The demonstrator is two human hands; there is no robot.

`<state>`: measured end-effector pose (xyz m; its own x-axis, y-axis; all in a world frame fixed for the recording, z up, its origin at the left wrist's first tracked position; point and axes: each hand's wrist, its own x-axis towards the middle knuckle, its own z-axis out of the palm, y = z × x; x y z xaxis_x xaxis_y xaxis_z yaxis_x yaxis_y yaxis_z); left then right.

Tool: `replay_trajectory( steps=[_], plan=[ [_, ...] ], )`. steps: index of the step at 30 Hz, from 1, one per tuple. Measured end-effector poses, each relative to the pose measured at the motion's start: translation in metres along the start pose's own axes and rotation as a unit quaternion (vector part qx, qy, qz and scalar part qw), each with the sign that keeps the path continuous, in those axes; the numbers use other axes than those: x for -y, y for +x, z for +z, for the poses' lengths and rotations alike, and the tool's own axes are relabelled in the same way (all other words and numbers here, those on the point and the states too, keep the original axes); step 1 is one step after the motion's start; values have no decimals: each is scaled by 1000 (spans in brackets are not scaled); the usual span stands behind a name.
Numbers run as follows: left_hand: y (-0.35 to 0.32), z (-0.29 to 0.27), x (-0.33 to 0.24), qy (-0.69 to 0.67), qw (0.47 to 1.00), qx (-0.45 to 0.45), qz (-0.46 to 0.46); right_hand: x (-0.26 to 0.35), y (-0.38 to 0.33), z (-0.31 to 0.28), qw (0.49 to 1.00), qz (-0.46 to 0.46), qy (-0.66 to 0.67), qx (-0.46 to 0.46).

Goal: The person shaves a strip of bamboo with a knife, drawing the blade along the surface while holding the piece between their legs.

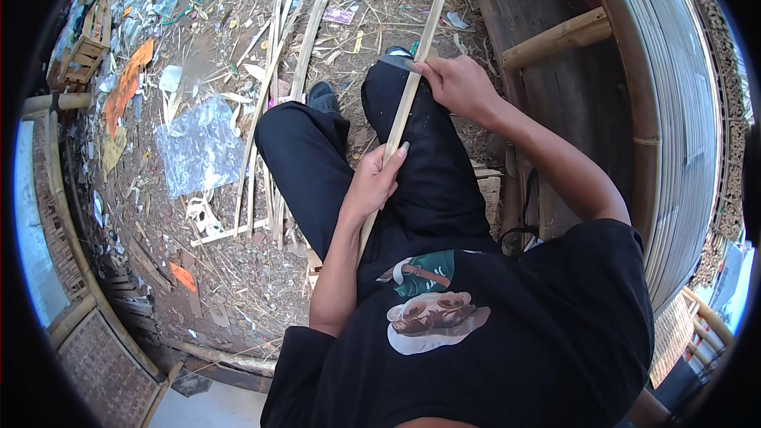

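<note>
Both hands grip bamboo strip (408, 99); rt maybe w/ blade.

clear plastic bag (200, 147), orange wrappers (127, 85)

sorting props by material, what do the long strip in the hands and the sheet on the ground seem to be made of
Long strip: looks like split bamboo, pale tan and matte with lengthwise grain, matching the slats on the ground. The left hand and right hand both grip it. A greyish blade-like piece, possibly metal, rests against it.
Sheet: likely thin plastic film, translucent, crinkled and glossy.
</note>
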<state>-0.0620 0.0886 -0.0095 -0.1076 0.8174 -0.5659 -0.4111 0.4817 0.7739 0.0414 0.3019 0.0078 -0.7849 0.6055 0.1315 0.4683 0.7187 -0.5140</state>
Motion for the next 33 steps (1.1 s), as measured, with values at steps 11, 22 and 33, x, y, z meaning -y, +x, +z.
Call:
replay_trajectory(
  steps=[11,22,33],
  plan=[
    [-2,-3,4,0,1000,18,17,-14,20,-14,998,20,-3,-62],
    [0,-5,9,26,999,0,35,-7,-1,1,997,65,-15,-27],
    [-3,0,0,78,997,-23,0,4,-2,-7,998,55,1,12]
  ],
)
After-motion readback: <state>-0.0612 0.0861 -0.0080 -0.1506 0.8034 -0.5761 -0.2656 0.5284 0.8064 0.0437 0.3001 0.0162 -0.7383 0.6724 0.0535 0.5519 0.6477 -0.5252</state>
